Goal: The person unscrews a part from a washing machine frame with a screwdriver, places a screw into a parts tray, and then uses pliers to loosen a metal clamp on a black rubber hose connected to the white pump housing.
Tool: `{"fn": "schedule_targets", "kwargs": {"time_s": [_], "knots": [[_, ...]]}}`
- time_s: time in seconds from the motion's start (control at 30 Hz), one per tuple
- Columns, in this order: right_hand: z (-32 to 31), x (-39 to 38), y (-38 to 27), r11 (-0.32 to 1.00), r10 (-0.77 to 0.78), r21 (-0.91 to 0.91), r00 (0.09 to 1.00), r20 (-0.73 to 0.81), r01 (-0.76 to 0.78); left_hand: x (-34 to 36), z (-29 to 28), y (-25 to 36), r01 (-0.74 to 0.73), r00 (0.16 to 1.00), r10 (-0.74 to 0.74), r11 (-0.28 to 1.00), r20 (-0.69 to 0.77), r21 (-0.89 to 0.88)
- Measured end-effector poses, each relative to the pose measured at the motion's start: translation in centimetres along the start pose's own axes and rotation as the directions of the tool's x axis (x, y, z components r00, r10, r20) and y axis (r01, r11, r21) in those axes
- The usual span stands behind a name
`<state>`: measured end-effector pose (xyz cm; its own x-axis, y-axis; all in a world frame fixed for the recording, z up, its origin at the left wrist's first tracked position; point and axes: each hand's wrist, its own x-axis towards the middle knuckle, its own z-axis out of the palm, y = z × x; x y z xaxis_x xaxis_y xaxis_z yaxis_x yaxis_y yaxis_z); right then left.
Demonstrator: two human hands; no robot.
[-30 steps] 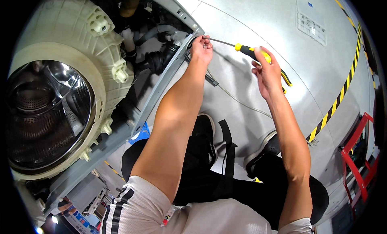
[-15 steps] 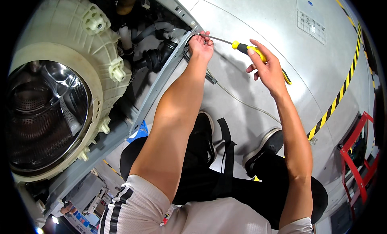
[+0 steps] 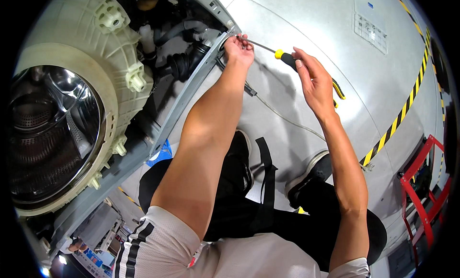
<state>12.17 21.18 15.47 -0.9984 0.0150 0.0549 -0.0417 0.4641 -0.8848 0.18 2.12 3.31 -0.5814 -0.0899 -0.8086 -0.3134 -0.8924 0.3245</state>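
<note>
A screwdriver (image 3: 286, 58) with a yellow and black handle slants up to the left, its thin shaft reaching the corner of the grey metal frame (image 3: 190, 89). My right hand (image 3: 316, 86) is closed round the handle, thumb and forefinger pointing along it. At the frame corner, my left hand (image 3: 239, 52) has its fingers curled together by the screwdriver's tip. What they pinch, and the fastener if there is one, is too small to make out. Beside the frame is the opened washing machine, with its pale plastic tub (image 3: 108, 72) and shiny steel drum (image 3: 62, 100).
A black ribbed hose (image 3: 179, 66) sits inside the machine. A grey cable (image 3: 282, 116) crosses the floor under my arms. Yellow and black handles (image 3: 339, 89) show beyond my right hand. Striped tape (image 3: 400, 120) and a red metal frame (image 3: 421, 206) are at the right.
My right hand's fingers have closed further round the screwdriver handle, covering more of it. The left hand stays at the frame corner. The whole view has shifted slightly.
</note>
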Motion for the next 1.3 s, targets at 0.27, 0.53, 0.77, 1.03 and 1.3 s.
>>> {"fn": "schedule_targets", "kwargs": {"time_s": [0.27,0.53,0.77,1.03,1.3], "knots": [[-0.5,0.7,-0.1,0.499,0.595,0.623,0.761,0.259,-0.602,0.1,0.0,-0.2,0.03,0.999,-0.029,0.999,0.032,-0.021],[-1.5,0.9,-2.0,0.613,0.533,0.422,0.744,0.404,-0.668,0.2,-0.6,0.2,0.052,0.997,-0.051,0.998,0.055,-0.029],[-1.2,-0.1,-0.3,0.973,-0.006,-0.225,0.978,0.207,0.054,-0.5,-0.4,0.0,0.082,0.993,-0.075,0.994,0.09,-0.071],[-3.5,-0.2,2.1,0.972,0.085,-0.233,0.954,0.287,-0.017,-1.4,-1.4,-1.7,0.103,0.992,-0.101,0.994,0.069,-0.035],[-3.5,-2.1,3.6,0.923,0.378,-0.247,0.817,0.436,-0.295,-2.0,-1.7,-1.4,0.113,0.982,-0.139,0.975,0.129,0.194]]}}
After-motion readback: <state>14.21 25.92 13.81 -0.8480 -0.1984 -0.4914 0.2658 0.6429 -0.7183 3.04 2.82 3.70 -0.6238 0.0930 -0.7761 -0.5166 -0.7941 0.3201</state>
